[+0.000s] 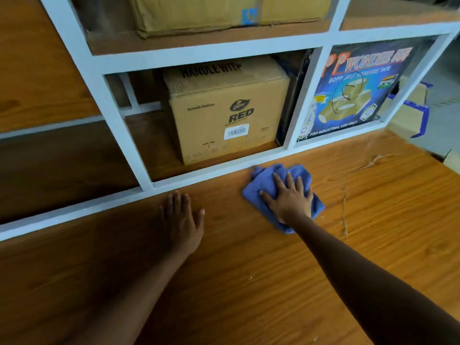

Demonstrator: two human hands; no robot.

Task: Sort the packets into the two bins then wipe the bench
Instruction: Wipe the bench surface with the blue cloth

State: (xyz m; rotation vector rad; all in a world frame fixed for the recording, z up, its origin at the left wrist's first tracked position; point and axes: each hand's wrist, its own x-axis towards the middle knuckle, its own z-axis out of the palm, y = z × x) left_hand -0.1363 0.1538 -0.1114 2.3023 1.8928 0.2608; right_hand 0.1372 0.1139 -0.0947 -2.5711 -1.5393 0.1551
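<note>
A crumpled blue cloth (263,188) lies on the wooden bench (249,270) close to the white shelf frame. My right hand (288,197) presses flat on top of the cloth, fingers spread and pointing toward the shelves. My left hand (184,217) rests palm down on the bare bench to the left of the cloth, holding nothing. No packets or bins are in view.
A white-framed shelf unit (305,95) stands at the back of the bench. It holds a brown carton marked RED (224,113), a blue adhesive-tape box (353,90) and another carton (224,13) above. Pale streaks (344,210) mark the bench at right.
</note>
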